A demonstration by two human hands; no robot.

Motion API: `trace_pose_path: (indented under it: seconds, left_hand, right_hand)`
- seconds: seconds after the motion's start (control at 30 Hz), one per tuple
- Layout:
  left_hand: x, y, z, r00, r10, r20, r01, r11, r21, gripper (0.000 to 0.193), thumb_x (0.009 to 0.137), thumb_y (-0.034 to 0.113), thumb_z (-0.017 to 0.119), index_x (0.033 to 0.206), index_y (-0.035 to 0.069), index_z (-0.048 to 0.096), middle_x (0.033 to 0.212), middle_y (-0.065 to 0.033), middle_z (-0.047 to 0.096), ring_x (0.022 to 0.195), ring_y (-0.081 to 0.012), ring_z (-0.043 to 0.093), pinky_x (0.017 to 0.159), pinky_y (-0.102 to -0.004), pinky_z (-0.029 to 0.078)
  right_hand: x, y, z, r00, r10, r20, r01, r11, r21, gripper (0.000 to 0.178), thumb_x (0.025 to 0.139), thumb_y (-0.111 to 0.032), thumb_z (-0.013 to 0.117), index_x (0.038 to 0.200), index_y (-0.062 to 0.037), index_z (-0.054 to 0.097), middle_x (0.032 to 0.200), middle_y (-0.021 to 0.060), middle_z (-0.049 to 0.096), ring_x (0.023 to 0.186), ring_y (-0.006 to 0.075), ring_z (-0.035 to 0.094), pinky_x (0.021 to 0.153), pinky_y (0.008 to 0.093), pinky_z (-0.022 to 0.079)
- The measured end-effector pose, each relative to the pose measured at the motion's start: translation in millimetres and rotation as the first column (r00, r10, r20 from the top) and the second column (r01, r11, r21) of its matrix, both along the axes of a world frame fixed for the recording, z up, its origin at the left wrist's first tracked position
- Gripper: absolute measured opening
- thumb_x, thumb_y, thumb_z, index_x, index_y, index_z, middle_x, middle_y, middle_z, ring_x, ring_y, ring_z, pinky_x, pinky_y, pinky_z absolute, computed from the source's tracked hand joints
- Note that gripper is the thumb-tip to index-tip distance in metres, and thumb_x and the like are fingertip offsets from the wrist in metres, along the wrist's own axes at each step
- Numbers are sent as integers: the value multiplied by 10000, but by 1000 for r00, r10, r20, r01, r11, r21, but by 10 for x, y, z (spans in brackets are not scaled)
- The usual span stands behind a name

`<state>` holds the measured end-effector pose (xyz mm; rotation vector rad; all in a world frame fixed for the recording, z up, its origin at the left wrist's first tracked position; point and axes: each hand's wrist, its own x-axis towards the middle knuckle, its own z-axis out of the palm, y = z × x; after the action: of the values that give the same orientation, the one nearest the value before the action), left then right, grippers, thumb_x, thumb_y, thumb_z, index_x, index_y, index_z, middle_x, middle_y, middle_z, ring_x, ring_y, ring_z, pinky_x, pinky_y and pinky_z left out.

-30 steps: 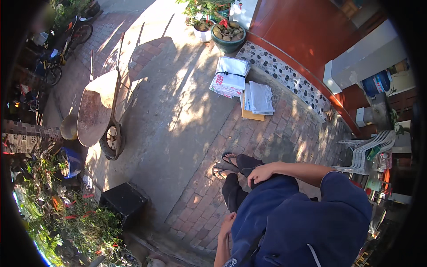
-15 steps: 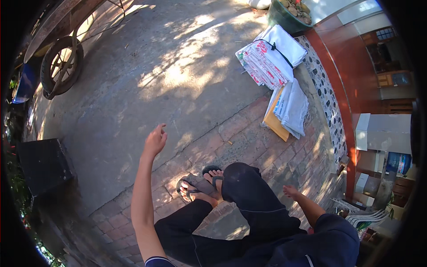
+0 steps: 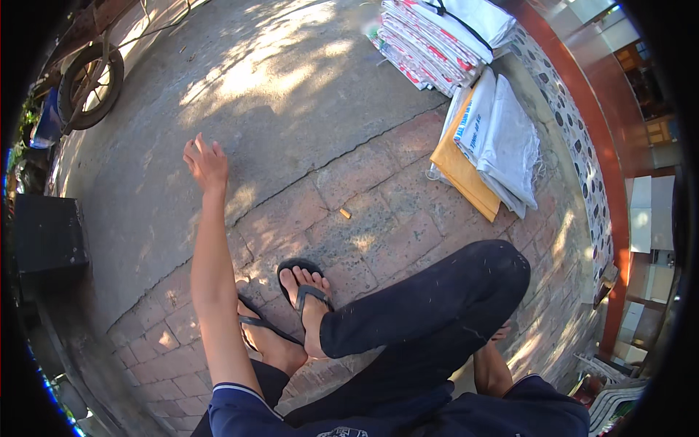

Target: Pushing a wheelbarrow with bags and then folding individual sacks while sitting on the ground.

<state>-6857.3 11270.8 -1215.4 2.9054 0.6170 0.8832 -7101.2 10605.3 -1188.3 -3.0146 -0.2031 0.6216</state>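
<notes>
My left hand [image 3: 209, 164] is stretched out over the grey concrete, its fingers apart and slightly bent, with nothing in it. My right hand [image 3: 502, 332] is by my bent right knee, mostly hidden behind the dark trouser leg, so its grip does not show. Ahead to the right lies a thick stack of folded white sacks [image 3: 429, 45] with red print, bound by a black strap. Against its near side rest a folded yellow sack [image 3: 463, 169] and some folded white sacks [image 3: 507, 149] with frayed edges. Neither hand touches them.
My sandalled feet [image 3: 309, 291] are on the brick paving [image 3: 284, 211]. At far left stand a wheeled cart with a black tyre [image 3: 91, 86] and a dark box [image 3: 49, 234]. A pebbled strip and red ledge [image 3: 615, 138] run along the right; metal chair frames [image 3: 615, 408] are at lower right.
My left hand has reached farther forward and left, its fingers spreading. My right hand has come in beside my knee. My legs have shifted, and the sacks now appear larger and nearer.
</notes>
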Motion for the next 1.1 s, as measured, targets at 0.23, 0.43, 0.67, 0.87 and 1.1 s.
trace_pose_path:
  seconds: [0.23, 0.43, 0.67, 0.87, 1.1]
  left_hand:
    - [-425, -1148, 747, 989, -135, 57, 142, 980, -140, 440, 708, 90, 580, 1141, 51, 512, 1176, -216, 431, 1093, -372, 420, 893, -444, 403]
    - [-1992, -1053, 1334, 900, -207, -382, 230, 973, 13, 396, 722, 106, 544, 1117, 75, 545, 1149, -177, 471, 1097, -345, 444, 882, -433, 413]
    - [-3377, -308, 1906, 691, -240, -682, -142, 880, -453, 388, 750, 94, 498, 1135, 104, 552, 1038, -125, 613, 857, -260, 611, 769, -373, 473]
    - [-4189, -188, 2075, 955, 173, 240, 210, 176, -962, 278, 806, 134, 496, 1059, 44, 570, 860, -101, 639, 675, -170, 612, 528, -290, 456]
    - [-4331, -544, 1437, 533, 788, 308, 230, 216, -949, 181, 870, 138, 485, 1014, 43, 539, 776, -53, 583, 608, -109, 537, 497, -213, 396]
  right_hand:
    - [-247, -562, -256, 739, -380, 556, 546, 822, -164, 546, 873, -284, 464, 1360, -105, 292, 1367, 111, 364, 1270, 273, 336, 1026, 428, 251]
    - [-787, -455, -529, 333, -635, 698, 731, 640, 234, 579, 850, -261, 526, 1352, -85, 297, 1362, 115, 354, 1281, 288, 307, 1027, 453, 236]
    - [-1049, -40, -25, 808, -293, 512, 37, 891, 452, 585, 818, -199, 525, 1346, -61, 313, 1386, 151, 304, 1308, 321, 254, 1035, 473, 195]
    - [-1332, -76, -221, 725, 497, 478, -642, 739, 206, 550, 798, -257, 438, 1297, -28, 399, 1386, 165, 312, 1321, 319, 237, 1040, 447, 201]
    - [-1352, 118, 74, 753, 525, 397, -630, 750, 201, 580, 755, -283, 505, 1282, -52, 427, 1405, 148, 305, 1334, 318, 227, 1029, 456, 211]
